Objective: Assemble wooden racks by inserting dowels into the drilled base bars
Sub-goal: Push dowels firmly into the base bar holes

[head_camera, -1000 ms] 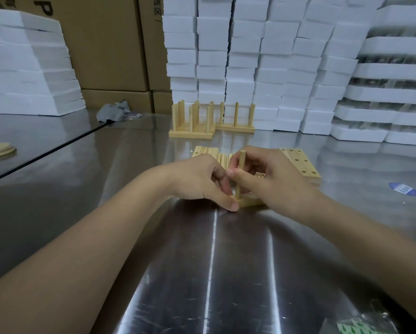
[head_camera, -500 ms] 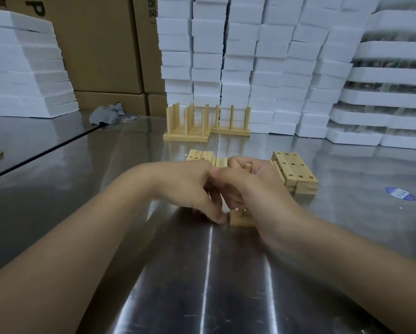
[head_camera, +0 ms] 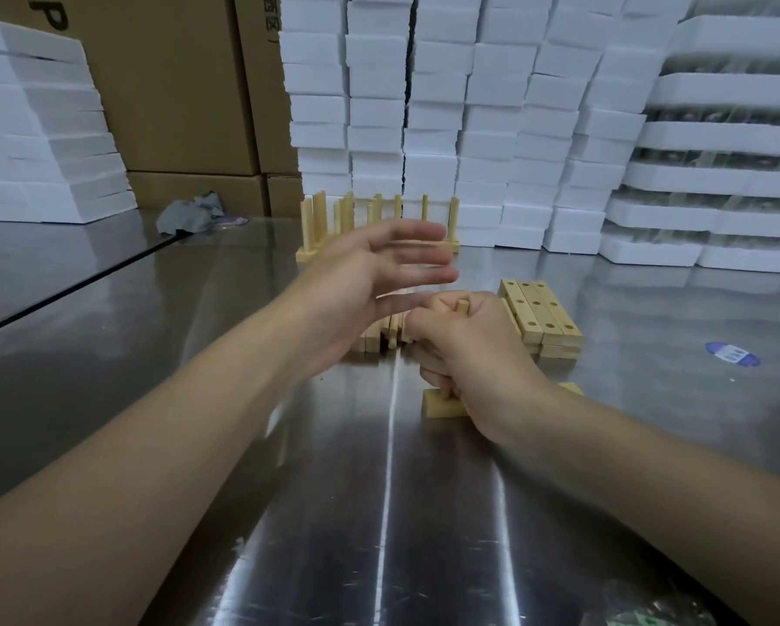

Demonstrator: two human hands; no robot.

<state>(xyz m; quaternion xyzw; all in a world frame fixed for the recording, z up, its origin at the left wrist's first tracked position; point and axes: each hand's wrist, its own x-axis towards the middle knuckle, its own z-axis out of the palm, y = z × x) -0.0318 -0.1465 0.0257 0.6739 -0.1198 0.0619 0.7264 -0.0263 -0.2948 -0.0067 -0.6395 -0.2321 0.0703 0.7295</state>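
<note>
Left hand (head_camera: 370,273) blurred; right hand (head_camera: 473,354) hides most of dowel (head_camera: 461,305), perhaps half base bar (head_camera: 437,405).

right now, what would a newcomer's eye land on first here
The two hands mid-table: the right hand grips an upright dowel standing in a base bar, while the left hand hovers open and blurred, up to its left. Behind them, finished racks stand before a wall of white foam blocks.

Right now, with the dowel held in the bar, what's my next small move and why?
Probably tap the open left hand down on the dowel to seat it: the right hand grips it upright in the base bar, its tip poking above the fist.
</note>
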